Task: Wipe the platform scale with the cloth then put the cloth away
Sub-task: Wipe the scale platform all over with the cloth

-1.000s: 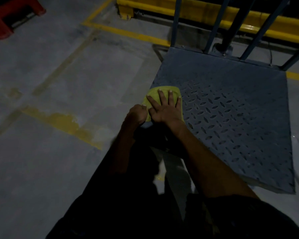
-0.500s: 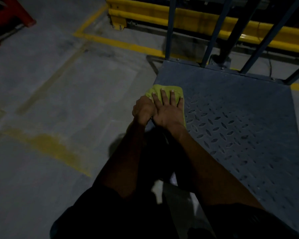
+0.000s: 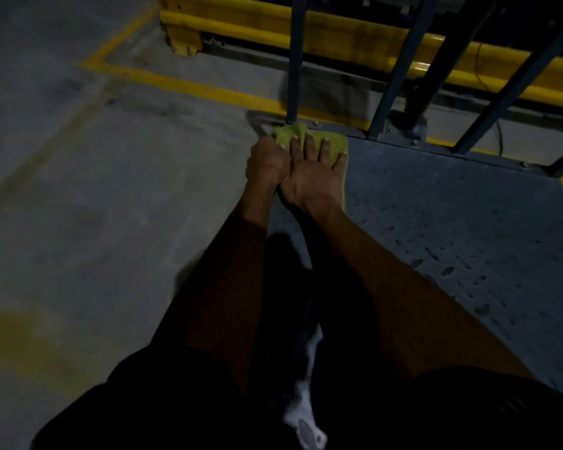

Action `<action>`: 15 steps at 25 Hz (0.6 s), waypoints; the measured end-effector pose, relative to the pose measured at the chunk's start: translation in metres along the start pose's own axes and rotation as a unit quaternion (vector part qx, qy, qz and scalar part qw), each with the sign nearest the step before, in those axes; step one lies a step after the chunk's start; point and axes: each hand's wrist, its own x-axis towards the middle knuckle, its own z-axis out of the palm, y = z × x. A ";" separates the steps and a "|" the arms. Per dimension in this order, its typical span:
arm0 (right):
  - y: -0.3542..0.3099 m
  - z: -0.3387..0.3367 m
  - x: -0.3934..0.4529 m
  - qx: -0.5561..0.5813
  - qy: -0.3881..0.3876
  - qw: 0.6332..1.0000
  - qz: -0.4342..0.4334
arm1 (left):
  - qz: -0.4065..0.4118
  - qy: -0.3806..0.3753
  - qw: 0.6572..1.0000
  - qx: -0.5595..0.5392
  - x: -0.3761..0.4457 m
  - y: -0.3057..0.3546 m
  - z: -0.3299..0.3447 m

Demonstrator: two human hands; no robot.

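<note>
The platform scale (image 3: 462,222) is a grey checker-plate deck on the floor, filling the right half of the view. A yellow-green cloth (image 3: 333,142) lies at the deck's far left corner, right by the foot of a blue upright. My right hand (image 3: 312,170) presses flat on the cloth with fingers spread. My left hand (image 3: 267,162) is curled at the cloth's left edge, at the deck's side, touching the right hand. Most of the cloth is hidden under my hands.
Blue metal uprights (image 3: 294,56) rise from the scale's far edge. Behind them runs a yellow guard rail (image 3: 338,30), with yellow floor lines (image 3: 182,86) in front. Bare concrete floor (image 3: 95,206) spreads to the left. My dark-clothed legs fill the bottom.
Both hands have pushed the cloth away from me along the deck's left edge, from mid-edge up to the far left corner. The view has tilted forward with them.
</note>
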 end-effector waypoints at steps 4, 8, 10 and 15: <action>0.005 -0.001 0.019 0.023 0.048 0.999 0.006 | 0.079 0.101 0.992 -0.017 -0.003 -0.001 0.010; 0.010 -0.006 0.008 0.258 0.126 0.958 0.012 | 0.143 0.119 0.982 -0.046 -0.041 -0.005 0.013; 0.017 -0.016 -0.015 0.390 0.116 0.913 0.042 | 0.160 0.101 0.980 -0.054 -0.071 -0.013 0.015; 0.044 -0.039 -0.099 0.345 0.070 0.935 0.041 | 0.118 0.063 0.982 -0.133 -0.150 -0.027 0.020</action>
